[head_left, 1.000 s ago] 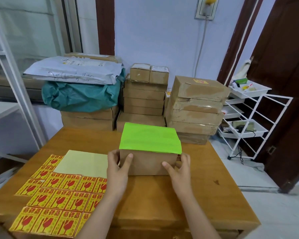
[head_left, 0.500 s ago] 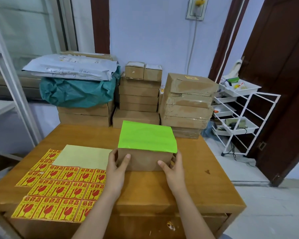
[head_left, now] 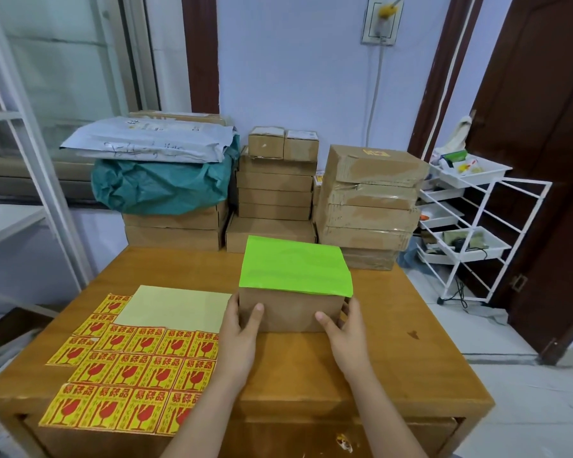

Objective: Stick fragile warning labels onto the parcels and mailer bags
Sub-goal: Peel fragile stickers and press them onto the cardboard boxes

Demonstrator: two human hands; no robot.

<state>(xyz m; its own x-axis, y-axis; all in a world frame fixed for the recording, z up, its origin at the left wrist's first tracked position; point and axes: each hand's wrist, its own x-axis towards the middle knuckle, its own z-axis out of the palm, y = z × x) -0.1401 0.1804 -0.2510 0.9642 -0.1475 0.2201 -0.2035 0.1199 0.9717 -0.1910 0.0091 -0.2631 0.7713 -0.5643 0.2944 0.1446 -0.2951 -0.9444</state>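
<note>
Brown cardboard parcel with bright green top [head_left: 293, 285]: mid-tabletop [head_left: 394, 342], long axis left-right, gripped between both hands, left hand [head_left: 242, 328] and right hand [head_left: 344, 325] curled around its ends. Yellow-and-red fragile label sheet [head_left: 133, 375]: just beside, nearer left hand.

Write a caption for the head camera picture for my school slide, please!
Both hands, left hand and right hand, hold a green-topped box beside the fragile sticker sheet.
</note>
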